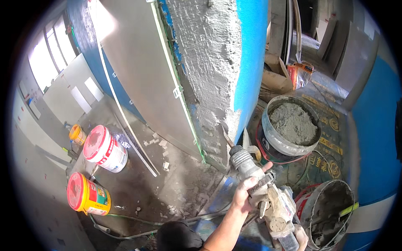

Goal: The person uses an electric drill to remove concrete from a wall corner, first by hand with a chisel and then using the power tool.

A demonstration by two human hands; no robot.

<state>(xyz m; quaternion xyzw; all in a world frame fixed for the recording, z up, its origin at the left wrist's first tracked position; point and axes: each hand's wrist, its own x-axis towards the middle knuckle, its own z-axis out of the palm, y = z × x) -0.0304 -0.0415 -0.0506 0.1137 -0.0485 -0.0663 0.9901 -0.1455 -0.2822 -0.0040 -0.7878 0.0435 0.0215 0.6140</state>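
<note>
With both hands I hold a dusty rotary hammer (261,184), tilted so that its chisel bit (228,139) points up and away at the wall. The bit's end is at the lower part of the grey mortar (205,54) on the wall corner; whether it bites in, I cannot tell. My left hand (244,193) is closed round the front part of the tool, behind the ribbed collar. Farther back, my right hand (300,236) is closed at the rear grip, mostly hidden by the tool body. Bright blue coating (252,54) borders the mortar on its right, grey tile (134,46) on its left.
A bucket of grey mortar (293,121) stands right of the corner. Nearer is a second bucket (310,213) with a yellow-green handle (349,209) in it. Lidded pails (88,194) stand on the left. Rubble (166,166) and a hose (125,237) lie on the floor.
</note>
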